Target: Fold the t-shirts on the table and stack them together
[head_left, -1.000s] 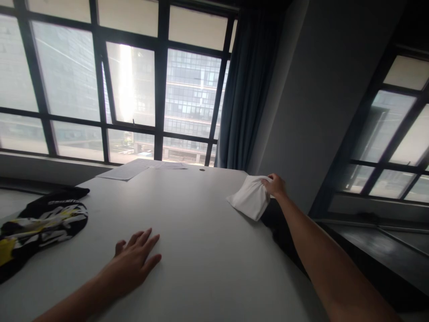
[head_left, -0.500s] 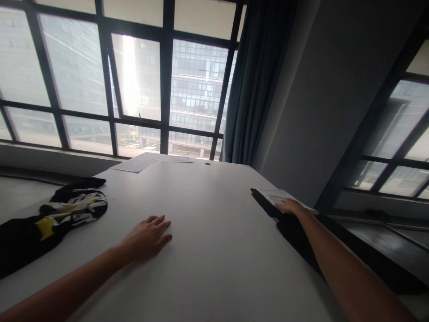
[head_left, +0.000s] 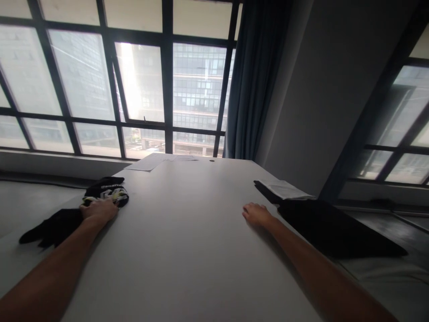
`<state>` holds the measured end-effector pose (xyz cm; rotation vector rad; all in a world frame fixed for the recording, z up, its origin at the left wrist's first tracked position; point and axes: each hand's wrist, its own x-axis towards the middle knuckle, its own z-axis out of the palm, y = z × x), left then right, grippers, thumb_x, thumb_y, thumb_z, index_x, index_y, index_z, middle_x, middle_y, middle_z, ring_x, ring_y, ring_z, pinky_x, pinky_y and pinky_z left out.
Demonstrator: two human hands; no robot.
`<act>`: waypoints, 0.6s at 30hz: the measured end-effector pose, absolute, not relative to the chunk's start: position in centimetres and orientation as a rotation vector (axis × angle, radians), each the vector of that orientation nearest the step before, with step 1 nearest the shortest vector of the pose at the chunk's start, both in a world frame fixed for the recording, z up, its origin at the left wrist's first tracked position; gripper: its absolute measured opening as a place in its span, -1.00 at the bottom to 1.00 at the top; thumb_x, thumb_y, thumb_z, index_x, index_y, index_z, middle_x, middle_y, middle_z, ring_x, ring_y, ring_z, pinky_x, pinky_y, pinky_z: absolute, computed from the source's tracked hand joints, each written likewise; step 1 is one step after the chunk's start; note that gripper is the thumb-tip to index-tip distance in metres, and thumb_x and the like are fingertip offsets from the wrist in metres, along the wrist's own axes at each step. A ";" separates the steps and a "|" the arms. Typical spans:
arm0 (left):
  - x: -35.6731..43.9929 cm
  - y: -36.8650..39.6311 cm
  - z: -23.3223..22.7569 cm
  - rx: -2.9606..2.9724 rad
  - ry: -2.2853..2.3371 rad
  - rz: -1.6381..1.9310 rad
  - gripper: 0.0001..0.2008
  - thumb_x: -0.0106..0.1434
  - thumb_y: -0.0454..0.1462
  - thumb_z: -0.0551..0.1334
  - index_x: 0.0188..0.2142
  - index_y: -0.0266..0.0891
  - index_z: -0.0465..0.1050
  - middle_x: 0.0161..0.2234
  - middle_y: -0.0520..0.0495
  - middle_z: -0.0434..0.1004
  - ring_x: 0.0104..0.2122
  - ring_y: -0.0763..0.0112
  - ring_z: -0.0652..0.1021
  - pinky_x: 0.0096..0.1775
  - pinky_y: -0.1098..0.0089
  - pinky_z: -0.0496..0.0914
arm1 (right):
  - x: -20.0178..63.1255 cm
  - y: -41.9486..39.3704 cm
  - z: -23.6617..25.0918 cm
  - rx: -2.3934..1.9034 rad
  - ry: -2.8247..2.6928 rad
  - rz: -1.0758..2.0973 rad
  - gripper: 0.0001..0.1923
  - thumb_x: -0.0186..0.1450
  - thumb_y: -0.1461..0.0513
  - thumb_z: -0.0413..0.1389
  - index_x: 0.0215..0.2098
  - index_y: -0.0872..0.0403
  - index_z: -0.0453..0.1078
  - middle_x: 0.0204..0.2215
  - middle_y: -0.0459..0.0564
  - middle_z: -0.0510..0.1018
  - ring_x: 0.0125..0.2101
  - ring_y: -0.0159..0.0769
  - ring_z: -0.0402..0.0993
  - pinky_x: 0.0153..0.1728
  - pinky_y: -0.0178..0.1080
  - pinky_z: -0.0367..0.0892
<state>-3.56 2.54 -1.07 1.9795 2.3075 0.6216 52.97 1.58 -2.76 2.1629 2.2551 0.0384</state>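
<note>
My left hand (head_left: 100,210) is closed on a crumpled black garment (head_left: 112,185) with a white and yellow print, at the table's left side. The palm covers part of the print, and a dark end of the cloth trails to the left past my wrist. On the white table's right half rests my right hand (head_left: 257,214), palm down, fingers slightly bent, holding nothing. Just right of it, a black cloth (head_left: 335,228) lies along the table's right edge and reaches beyond it. A folded white cloth (head_left: 284,189) sits on its far end.
The white table (head_left: 187,250) stretches away toward the windows. Sheets of paper (head_left: 145,164) lie at its far left, near a small round dark spot (head_left: 212,160). A blue curtain (head_left: 244,98) hangs beyond the far end, beside a grey pillar (head_left: 301,103).
My left hand has gone left from the bare tabletop onto the printed garment, which has shifted right. My right hand has left the white cloth and come down on the table to its left.
</note>
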 end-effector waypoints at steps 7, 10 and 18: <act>8.2 0.0 -0.8 2.391 1.834 0.390 -0.58 0.25 -0.07 0.12 0.02 -0.13 0.51 0.08 -0.12 0.54 0.12 0.10 0.47 0.18 0.21 0.24 | 50.9 -0.7 -2.1 2.129 2.403 0.056 -0.60 0.35 0.15 -0.01 0.10 0.09 0.39 0.09 0.22 0.45 0.08 -0.03 0.37 0.08 -0.04 0.21; 13.9 -1.7 -0.3 2.593 1.137 0.352 -0.46 0.20 0.02 0.20 0.16 -0.01 0.40 0.25 -0.05 0.35 0.23 0.13 0.35 0.23 0.20 0.20 | 50.9 -1.1 -2.5 2.156 2.562 0.043 -0.45 0.32 0.19 0.03 0.27 0.11 0.22 0.23 0.21 0.31 0.21 -0.04 0.24 0.18 -0.04 0.14; 11.9 -0.5 -0.3 2.591 1.497 0.481 -0.32 0.23 0.18 0.07 0.20 -0.12 0.36 0.27 -0.18 0.30 0.23 0.02 0.33 0.22 0.07 0.19 | 51.1 -0.8 -3.9 2.108 2.835 0.018 -0.52 0.25 0.27 0.10 0.15 0.06 0.38 0.30 0.12 0.22 0.27 -0.08 0.13 0.24 -0.06 0.08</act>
